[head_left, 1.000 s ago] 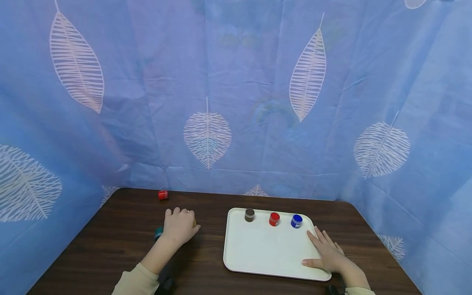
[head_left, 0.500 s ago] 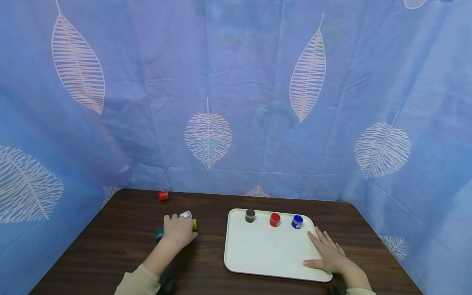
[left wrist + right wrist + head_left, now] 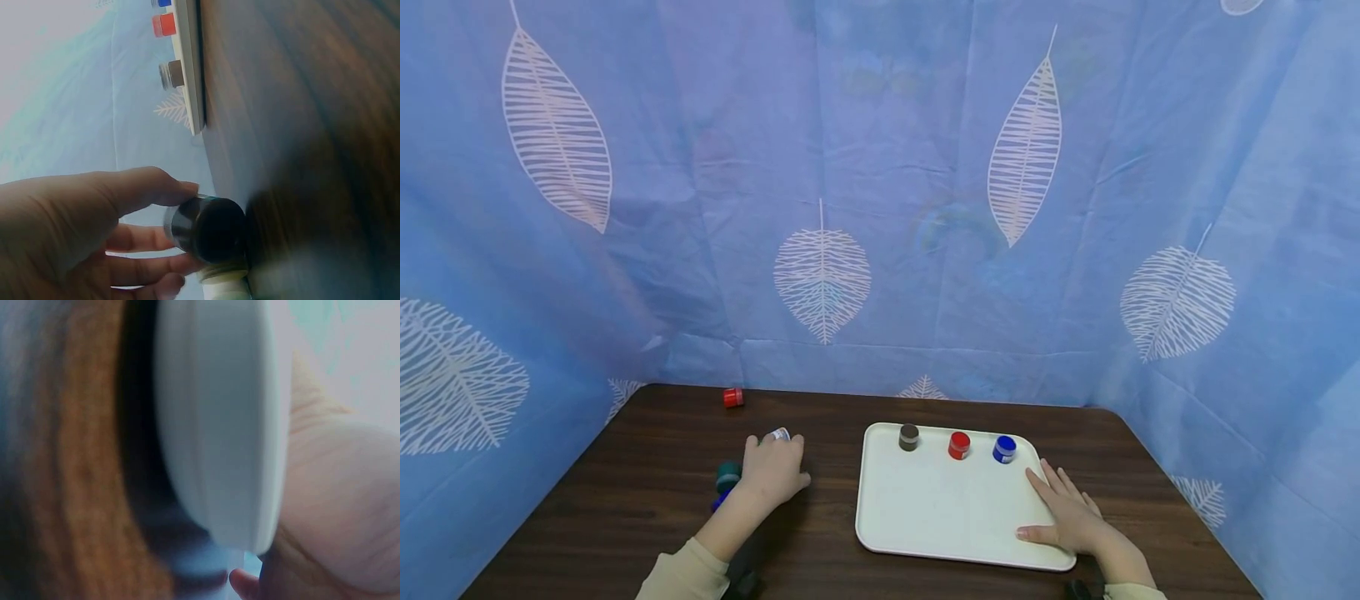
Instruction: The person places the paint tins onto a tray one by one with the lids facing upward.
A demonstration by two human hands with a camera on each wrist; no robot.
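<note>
My left hand (image 3: 771, 475) is low over the left half of the table, and its body hides most of what it grips in the head view. The left wrist view shows thumb and fingers around a small dark-lidded paint jar (image 3: 209, 228), tipped on its side close to the tabletop. Just past it is a yellowish-rimmed jar (image 3: 225, 275), partly covered. A white-labelled jar (image 3: 781, 433) peeks out beyond the knuckles. With fingers spread, my right hand (image 3: 1067, 517) rests on the right edge of the white tray (image 3: 947, 517).
Along the tray's far side stand a brown jar (image 3: 908, 437), a red jar (image 3: 958, 446) and a blue jar (image 3: 1004, 449). Left of my left wrist are a teal jar (image 3: 727, 476) and a partly hidden blue one (image 3: 721, 500). Another red jar (image 3: 733, 397) lies near the back edge.
My left hand shifted slightly left, then back right. The yellow jar glimpsed beside it is now hidden in the head view, and a blue jar shows by the wrist. The right hand stays put.
</note>
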